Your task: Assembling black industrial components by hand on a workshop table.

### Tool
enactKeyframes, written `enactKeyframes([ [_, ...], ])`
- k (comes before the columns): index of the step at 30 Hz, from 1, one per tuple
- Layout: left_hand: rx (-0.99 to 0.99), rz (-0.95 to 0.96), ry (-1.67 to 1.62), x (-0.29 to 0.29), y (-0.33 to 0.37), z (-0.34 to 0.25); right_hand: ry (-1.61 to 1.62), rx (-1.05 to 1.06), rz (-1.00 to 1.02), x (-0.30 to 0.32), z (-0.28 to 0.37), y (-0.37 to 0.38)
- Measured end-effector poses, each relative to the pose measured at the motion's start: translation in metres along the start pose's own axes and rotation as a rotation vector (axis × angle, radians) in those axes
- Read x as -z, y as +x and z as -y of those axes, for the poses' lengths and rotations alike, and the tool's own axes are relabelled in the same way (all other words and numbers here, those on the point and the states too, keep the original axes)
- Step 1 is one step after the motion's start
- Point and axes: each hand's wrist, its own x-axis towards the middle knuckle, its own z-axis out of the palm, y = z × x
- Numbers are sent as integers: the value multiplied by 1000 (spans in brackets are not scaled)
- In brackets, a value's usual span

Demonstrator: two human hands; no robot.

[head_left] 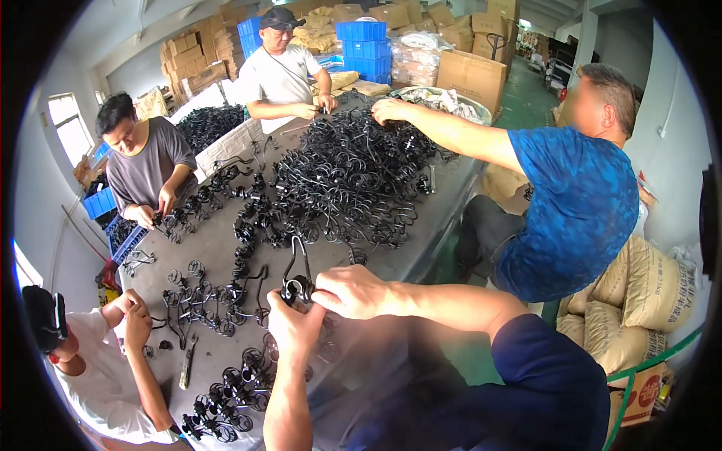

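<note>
Both my hands are closed on one black bent-wire part (298,254), with a long wire loop pointing away from me and a dark round fitting at its near end. My left hand (293,325) grips the fitting from below left. From the right, my right hand (352,291) pinches the same fitting; its fingertips are partly hidden. Beyond my hands rises a large tangled pile of black wire parts (346,169) on the grey table (316,259). A cluster of similar parts with round fittings (229,398) lies near my left forearm.
A slim metal hand tool (188,362) lies at the left. Four-sided work goes on: people handle parts at the near left, far left, far side and right. Blue crates (365,49) and cardboard boxes (470,79) stand behind; filled sacks (650,286) lean at the right.
</note>
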Motion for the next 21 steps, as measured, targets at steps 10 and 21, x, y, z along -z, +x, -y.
enactKeyframes([
  [10,-74,-16,-130,-10,-14,-45,-118,166,-6,43,-2,1],
  [21,-76,-78,47,-31,-21,-43,305,-295,-35,34,5,-31],
])
